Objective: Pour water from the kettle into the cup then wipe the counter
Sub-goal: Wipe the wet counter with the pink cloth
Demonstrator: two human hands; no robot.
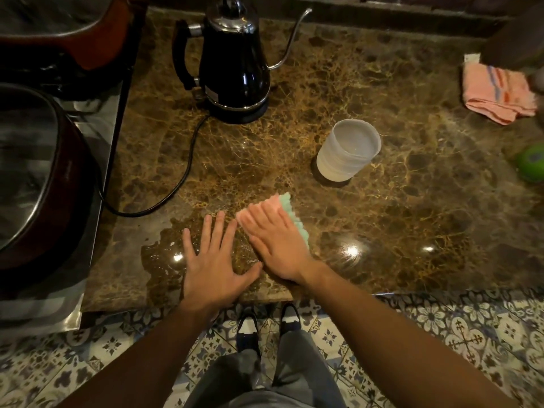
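A black gooseneck kettle (232, 69) stands on its base at the back of the brown marble counter (397, 216), spout pointing right. A translucent white cup (347, 151) with water in it stands right of centre. My right hand (279, 245) lies flat on a pink and green cloth (290, 213) near the front edge, pressing it down on the counter. My left hand (212, 260) rests flat beside it, fingers spread, on a wet patch (164, 257) of the stone.
The kettle's black cord (188, 160) loops across the counter's left side. A steel sink (35, 178) lies to the left. A folded pink towel (497, 95) and a green round object (530, 163) sit at the right edge. Patterned floor tiles and my shoes are below.
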